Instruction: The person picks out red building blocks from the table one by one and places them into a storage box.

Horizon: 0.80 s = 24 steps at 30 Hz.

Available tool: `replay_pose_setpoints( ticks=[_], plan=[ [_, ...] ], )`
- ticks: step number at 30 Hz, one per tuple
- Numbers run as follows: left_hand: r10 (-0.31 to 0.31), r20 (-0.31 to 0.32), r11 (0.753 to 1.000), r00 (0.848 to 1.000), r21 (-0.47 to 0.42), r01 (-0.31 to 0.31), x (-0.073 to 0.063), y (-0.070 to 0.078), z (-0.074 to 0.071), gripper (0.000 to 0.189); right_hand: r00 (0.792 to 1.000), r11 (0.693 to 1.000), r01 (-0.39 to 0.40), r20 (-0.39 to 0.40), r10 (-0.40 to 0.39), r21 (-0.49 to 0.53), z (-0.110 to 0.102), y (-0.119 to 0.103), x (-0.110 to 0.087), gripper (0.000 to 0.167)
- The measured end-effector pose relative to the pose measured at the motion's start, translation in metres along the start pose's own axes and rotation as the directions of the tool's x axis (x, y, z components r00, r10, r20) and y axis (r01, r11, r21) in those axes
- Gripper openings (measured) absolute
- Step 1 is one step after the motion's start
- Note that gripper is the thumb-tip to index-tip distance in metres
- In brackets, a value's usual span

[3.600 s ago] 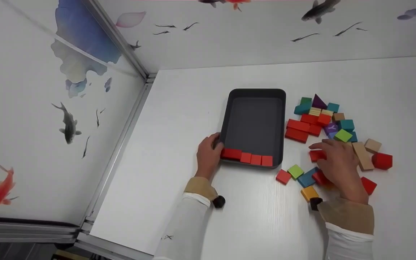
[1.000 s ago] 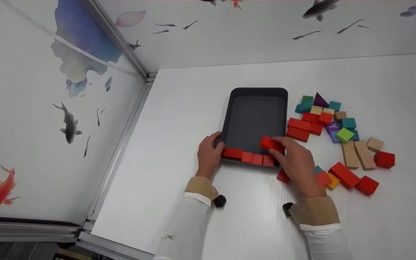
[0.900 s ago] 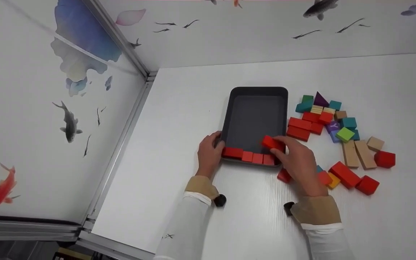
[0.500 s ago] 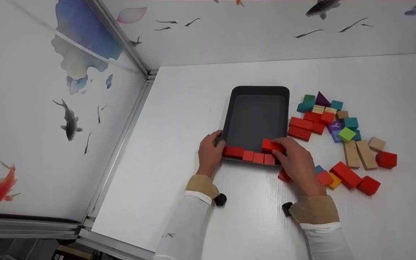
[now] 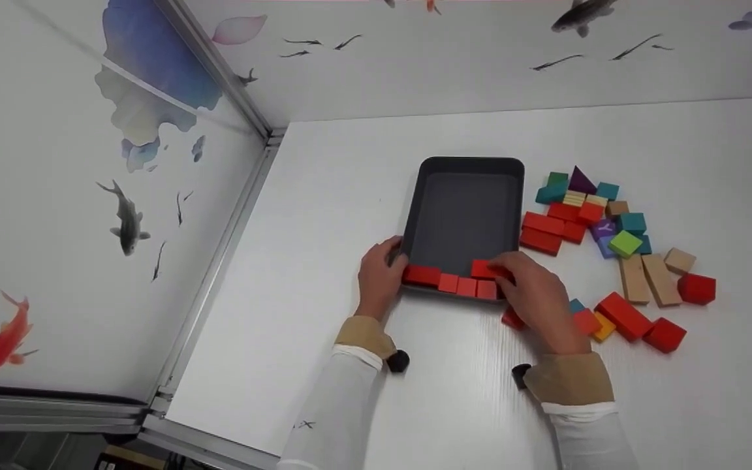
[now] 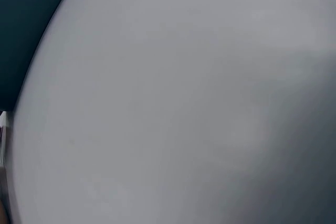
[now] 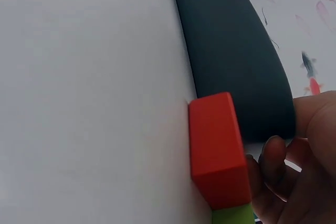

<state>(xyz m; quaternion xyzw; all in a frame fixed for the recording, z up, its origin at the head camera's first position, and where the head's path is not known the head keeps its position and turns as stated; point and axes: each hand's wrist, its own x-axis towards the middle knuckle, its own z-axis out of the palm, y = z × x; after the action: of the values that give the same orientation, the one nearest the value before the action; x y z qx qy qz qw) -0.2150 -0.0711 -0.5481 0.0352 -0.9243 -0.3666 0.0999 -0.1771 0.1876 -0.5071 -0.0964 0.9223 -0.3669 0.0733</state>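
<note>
A dark grey baking tray [image 5: 467, 215] lies on the white table. My left hand [image 5: 377, 282] grips its left rim near the front corner. Along the tray's front wall runs a row of red blocks [image 5: 423, 275], one longer piece and several small squares. Just behind the row's right end, a red block [image 5: 482, 268] is pinched between the thumb and fingers of my right hand [image 5: 538, 301], low inside the tray. In the right wrist view, my right hand [image 7: 310, 166] reaches over the tray wall [image 7: 236, 51]. The left wrist view shows mostly table and a dark tray edge [image 6: 31, 24].
Right of the tray lies a loose cluster of coloured blocks, with red ones [image 5: 542, 234] closest to it. Two wooden planks [image 5: 634, 279] and several red blocks [image 5: 624, 316] lie nearer the front. One red block [image 7: 218, 145] stands right outside the tray wall, beside a green block [image 7: 233, 215].
My right hand came from the block cluster to the tray with a red block, then turned it straight and lowered it behind the row. My left hand stays at the tray.
</note>
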Motion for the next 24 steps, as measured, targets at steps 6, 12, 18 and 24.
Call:
replay_pose_setpoints(
  ticks=[6,12,18,24],
  plan=[
    [-0.002,-0.004,1.000,1.000,0.002,0.002,0.0016,0.0010,-0.0003,0.036,0.999,1.000,-0.005,0.031,0.005,0.007,-0.0031,0.0006,-0.0005,0.040],
    [0.001,-0.003,1.000,1.000,0.002,-0.001,0.0016,0.0026,-0.0007,0.036,0.998,1.000,-0.028,0.052,0.028,0.009,-0.0036,0.0002,-0.0009,0.042],
    [0.011,-0.005,1.000,1.000,-0.011,-0.012,0.0036,0.0038,-0.0011,0.036,0.996,0.998,0.055,0.073,-0.057,0.027,-0.0044,0.0030,-0.0005,0.041],
    [0.001,0.005,1.000,1.000,0.002,-0.001,0.0011,0.0021,-0.0001,0.035,0.988,0.995,0.082,0.125,-0.087,0.049,-0.0025,0.0066,-0.0036,0.046]
  ],
)
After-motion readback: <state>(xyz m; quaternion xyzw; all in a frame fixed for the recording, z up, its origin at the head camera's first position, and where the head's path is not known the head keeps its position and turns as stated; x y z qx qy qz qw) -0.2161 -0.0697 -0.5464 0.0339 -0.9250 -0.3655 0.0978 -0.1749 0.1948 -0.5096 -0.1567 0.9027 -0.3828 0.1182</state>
